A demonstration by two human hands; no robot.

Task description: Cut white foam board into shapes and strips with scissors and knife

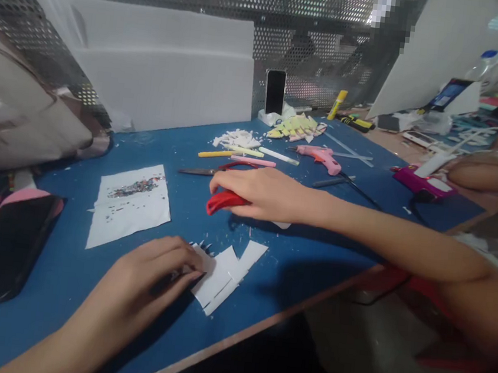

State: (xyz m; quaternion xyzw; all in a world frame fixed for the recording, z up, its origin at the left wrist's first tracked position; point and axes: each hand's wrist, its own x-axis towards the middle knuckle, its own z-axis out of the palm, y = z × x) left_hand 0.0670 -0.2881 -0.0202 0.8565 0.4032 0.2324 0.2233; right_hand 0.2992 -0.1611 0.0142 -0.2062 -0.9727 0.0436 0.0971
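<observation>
My left hand (145,282) rests low on the blue table, its fingertips pressed together on the edge of some cut white paper pieces (220,275). Small dark points stick out beside those fingers; I cannot make out what they are. Above the paper, my right hand (266,194) is closed round a red tool with a rounded end (225,200), whose kind is mostly hidden by the palm. Just behind that hand lie scissors (199,172) with dark blades and red handles, touching no finger that I can see.
A white sheet (129,224) bears small coloured bits. Behind are white scraps (238,139), coloured sticks (254,161), a yellow paper fish shape (297,127), a pink glue gun (321,157) and a propped phone (275,92). A black phone (6,250) lies left; another person's arm (492,176) is at right.
</observation>
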